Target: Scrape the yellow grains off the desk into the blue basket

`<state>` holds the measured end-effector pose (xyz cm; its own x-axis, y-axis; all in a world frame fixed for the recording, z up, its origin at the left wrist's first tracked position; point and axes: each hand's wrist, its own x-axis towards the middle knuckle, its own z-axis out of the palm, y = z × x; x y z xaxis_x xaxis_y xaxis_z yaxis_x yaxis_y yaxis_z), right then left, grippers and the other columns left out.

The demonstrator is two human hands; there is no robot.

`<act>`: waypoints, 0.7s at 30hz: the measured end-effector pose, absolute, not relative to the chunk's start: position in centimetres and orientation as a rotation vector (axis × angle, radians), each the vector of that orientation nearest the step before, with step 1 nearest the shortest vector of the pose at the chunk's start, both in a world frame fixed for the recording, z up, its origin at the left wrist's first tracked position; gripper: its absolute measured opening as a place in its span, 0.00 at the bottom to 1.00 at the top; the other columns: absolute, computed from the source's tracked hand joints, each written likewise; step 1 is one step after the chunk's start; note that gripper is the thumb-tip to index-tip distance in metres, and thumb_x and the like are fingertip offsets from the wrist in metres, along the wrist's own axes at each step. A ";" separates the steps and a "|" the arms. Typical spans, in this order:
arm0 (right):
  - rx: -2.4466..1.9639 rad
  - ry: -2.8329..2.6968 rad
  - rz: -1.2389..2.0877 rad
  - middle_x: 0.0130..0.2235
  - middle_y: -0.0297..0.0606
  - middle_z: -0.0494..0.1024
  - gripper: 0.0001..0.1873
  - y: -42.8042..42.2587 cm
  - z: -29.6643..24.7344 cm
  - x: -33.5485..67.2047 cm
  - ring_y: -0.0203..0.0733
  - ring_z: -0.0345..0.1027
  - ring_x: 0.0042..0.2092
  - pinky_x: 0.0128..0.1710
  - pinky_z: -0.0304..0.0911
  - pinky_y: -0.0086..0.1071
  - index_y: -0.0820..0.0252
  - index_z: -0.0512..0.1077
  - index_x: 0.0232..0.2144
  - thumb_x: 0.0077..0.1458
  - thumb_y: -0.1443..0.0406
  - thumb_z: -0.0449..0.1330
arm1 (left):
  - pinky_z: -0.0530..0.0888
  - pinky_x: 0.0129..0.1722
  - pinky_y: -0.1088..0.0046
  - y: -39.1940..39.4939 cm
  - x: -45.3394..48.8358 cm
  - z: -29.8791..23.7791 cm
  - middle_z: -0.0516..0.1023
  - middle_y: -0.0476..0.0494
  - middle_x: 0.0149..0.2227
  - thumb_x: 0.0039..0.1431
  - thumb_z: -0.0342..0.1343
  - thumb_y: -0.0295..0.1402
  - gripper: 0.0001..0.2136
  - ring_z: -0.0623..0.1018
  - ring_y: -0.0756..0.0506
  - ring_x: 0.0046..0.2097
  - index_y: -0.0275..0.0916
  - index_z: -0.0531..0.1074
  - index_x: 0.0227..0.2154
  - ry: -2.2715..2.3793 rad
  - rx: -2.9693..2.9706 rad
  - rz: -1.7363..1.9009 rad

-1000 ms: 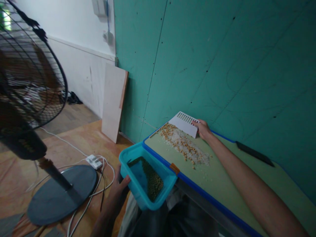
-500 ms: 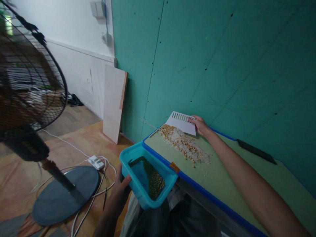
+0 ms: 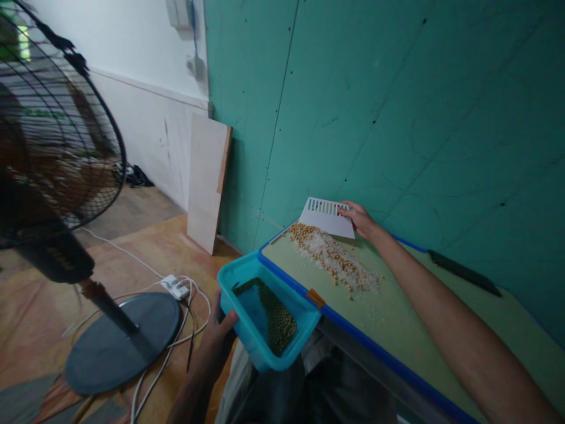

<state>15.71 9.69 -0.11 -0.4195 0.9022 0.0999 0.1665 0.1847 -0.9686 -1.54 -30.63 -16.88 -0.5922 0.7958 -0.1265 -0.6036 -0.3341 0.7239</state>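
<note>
My left hand (image 3: 220, 333) grips the near left side of a turquoise plastic tub (image 3: 249, 341), thumb on its outer wall. Small green beans (image 3: 282, 321) lie in the tub, heaped toward its near right corner. The tub is tilted beside the left edge of a pale green tabletop (image 3: 397, 330) with a blue rim. At the back of the tabletop, my right hand (image 3: 359, 221) is closed on a white slotted scraper (image 3: 326, 222). The scraper's lower edge is by a spread pile of yellow beans and white grains (image 3: 333, 256).
A standing fan (image 3: 57, 176) with a round base is on the left. White cables and a power strip (image 3: 175, 287) lie on the floor. A board (image 3: 207, 182) leans near the green wall (image 3: 379, 106). A dark flat strip (image 3: 463, 272) lies along the tabletop's back edge.
The whole view has shifted slightly, so everything sits a little further right. Both hands keep their holds on the tub and the scraper; the pile looks nearly the same.
</note>
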 end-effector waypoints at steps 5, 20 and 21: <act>-0.987 -1.744 1.314 0.30 0.32 0.81 0.19 9.1 0.2 15.8 0.39 0.71 0.28 0.26 0.63 0.29 0.55 0.76 0.40 0.44 0.63 0.73 | 0.79 0.60 0.56 -30.8 -1.5 -17.0 0.86 0.41 0.55 0.45 0.81 0.44 0.45 0.81 0.30 0.62 0.54 0.70 0.67 0.924 0.323 2.011; -0.926 -1.772 1.435 0.32 0.34 0.84 0.19 6.2 1.1 16.0 0.39 0.74 0.28 0.26 0.66 0.29 0.56 0.77 0.41 0.44 0.65 0.73 | 0.80 0.58 0.56 -30.5 -1.1 -17.1 0.86 0.38 0.54 0.48 0.80 0.45 0.45 0.83 0.30 0.57 0.52 0.67 0.69 0.959 0.329 1.994; -0.919 -1.779 1.437 0.32 0.34 0.84 0.18 5.9 1.2 15.9 0.39 0.74 0.29 0.27 0.67 0.29 0.56 0.77 0.41 0.45 0.65 0.73 | 0.80 0.58 0.55 -30.6 -1.1 -17.0 0.86 0.38 0.53 0.48 0.79 0.45 0.45 0.83 0.29 0.57 0.51 0.67 0.69 0.969 0.332 1.994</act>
<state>15.95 5.94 1.19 -0.5320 0.8442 0.0653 0.1135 0.1475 -0.9825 -1.11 -30.57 -16.99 -0.5864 0.8003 -0.1251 -0.5929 -0.3188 0.7395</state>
